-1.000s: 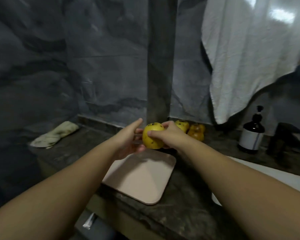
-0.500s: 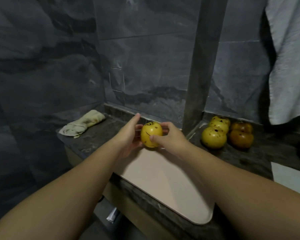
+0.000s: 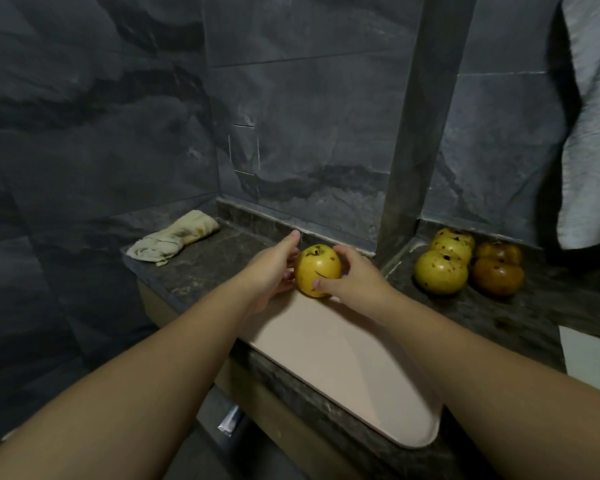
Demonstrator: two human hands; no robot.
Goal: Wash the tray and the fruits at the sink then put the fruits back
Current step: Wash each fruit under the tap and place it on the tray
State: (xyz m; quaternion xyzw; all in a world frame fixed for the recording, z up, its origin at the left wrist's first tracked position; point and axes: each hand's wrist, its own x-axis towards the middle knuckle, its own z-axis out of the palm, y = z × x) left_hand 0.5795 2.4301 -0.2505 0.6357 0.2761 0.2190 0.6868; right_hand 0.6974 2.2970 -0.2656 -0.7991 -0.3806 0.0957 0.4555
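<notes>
Both hands on the yellow fruit (image 3: 317,270) at the tray's (image 3: 354,368) far edge: right hand (image 3: 352,278) grips it, left hand (image 3: 274,268) presses flat-fingered.

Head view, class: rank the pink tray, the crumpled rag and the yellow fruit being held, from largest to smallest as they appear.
1. Pink tray, largest by far, though also nearest the camera.
2. Crumpled rag.
3. Held yellow fruit, smallest, gripped between left hand and right hand.

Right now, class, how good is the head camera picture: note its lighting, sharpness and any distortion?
Head view: dim, flat light, with dark walls and countertop; only the yellow fruit and pink tray stand out. Wide-angle bending stretches both forearms at the lower edge. The hanging towel looks soft and grainy.
</notes>
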